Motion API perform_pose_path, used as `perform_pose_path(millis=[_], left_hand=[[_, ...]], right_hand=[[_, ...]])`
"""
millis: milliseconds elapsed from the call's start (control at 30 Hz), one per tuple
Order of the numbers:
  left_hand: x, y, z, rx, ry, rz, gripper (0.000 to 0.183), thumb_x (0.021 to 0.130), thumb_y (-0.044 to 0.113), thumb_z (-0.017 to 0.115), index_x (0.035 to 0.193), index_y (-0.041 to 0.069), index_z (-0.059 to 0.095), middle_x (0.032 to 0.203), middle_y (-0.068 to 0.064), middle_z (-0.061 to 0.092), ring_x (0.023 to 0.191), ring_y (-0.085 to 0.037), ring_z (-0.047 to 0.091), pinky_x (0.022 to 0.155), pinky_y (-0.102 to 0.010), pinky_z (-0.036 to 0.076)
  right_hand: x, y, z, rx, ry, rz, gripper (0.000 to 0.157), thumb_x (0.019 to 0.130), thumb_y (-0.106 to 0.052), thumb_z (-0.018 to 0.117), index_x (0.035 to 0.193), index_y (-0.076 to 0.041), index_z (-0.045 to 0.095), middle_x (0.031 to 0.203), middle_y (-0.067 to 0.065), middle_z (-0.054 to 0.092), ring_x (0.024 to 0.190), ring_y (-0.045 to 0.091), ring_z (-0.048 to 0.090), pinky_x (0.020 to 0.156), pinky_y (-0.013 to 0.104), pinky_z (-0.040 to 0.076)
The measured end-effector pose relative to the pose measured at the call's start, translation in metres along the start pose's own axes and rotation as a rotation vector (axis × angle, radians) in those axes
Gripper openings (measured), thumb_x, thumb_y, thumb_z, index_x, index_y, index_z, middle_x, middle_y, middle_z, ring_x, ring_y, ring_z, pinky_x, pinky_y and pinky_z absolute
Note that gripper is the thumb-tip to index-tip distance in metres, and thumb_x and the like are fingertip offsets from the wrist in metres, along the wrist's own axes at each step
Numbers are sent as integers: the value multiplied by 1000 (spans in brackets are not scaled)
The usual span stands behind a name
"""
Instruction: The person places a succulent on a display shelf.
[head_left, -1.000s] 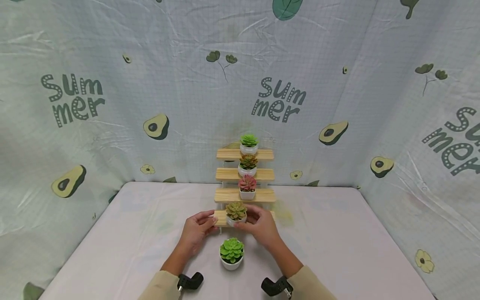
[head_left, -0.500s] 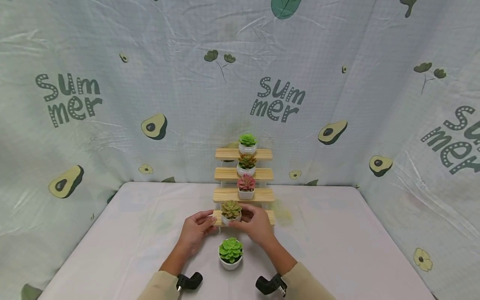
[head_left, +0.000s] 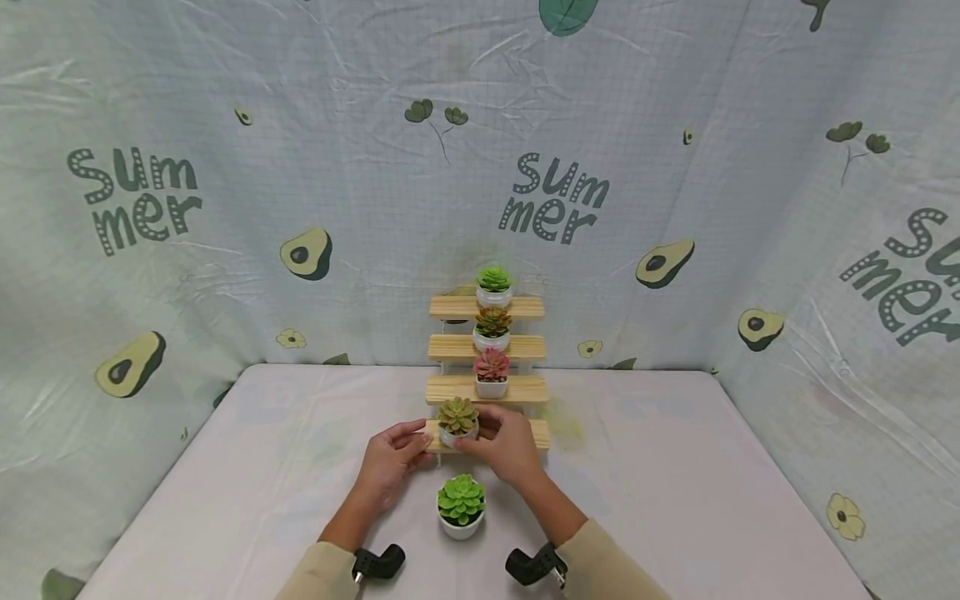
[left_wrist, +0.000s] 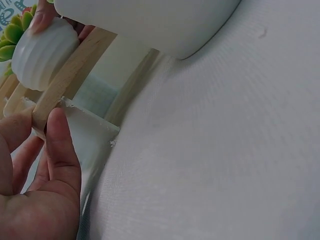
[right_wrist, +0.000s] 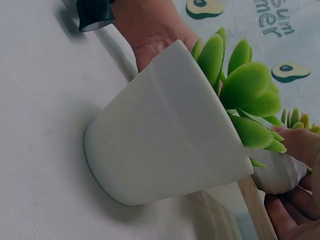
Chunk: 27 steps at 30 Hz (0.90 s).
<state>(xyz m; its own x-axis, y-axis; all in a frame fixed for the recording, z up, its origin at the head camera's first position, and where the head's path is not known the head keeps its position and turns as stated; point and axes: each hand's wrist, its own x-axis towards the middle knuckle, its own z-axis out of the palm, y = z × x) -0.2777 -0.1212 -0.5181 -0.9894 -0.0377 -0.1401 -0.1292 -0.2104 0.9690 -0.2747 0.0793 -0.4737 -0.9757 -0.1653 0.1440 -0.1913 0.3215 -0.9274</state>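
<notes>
A succulent with yellow-green leaves in a white ribbed pot is on the lowest board of a stepped wooden stand, left of its middle. My right hand holds this pot from the right side, fingers behind and thumb in front. My left hand pinches the board's left end between thumb and fingers; the left wrist view shows the grip on the wood closely. A bright green succulent in a smooth white pot stands on the table between my forearms; its pot fills much of the right wrist view.
Higher boards carry a pink succulent, a brown-green one and a green one, in a column. A printed cloth backdrop rises behind the white-covered table.
My right hand has slid the yellow-green succulent leftward along the lowest board, toward my left hand. My left hand keeps its place at the board's end. The view has shifted slightly.
</notes>
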Motion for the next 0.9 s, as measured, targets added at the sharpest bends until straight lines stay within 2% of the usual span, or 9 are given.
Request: perform_pose_path(millis=[400, 667, 900], left_hand=[[-2, 0, 0, 10, 0, 1, 38, 85, 6, 67, 122, 0, 59, 96, -9, 68, 81, -16, 66, 70, -29, 58], [-3, 1, 0, 10, 2, 1, 39, 86, 6, 67, 123, 0, 58, 99, -11, 68, 82, -16, 66, 71, -29, 58], [-3, 1, 1, 17, 1, 0, 40, 85, 8, 68, 123, 1, 59, 100, -11, 68, 82, -16, 66, 70, -29, 58]], right_hand=[[0, 2, 2, 24, 7, -9, 59, 71, -35, 82, 121, -13, 61, 116, 7, 64, 107, 18, 63, 86, 28, 54], [-4, 3, -1, 29, -11, 0, 61, 72, -34, 81, 125, -14, 59, 123, 7, 62, 112, 20, 61, 89, 30, 53], [-17, 6, -5, 45, 81, -61, 63, 73, -34, 80, 128, -16, 56, 128, 6, 58, 117, 24, 58, 93, 34, 51]])
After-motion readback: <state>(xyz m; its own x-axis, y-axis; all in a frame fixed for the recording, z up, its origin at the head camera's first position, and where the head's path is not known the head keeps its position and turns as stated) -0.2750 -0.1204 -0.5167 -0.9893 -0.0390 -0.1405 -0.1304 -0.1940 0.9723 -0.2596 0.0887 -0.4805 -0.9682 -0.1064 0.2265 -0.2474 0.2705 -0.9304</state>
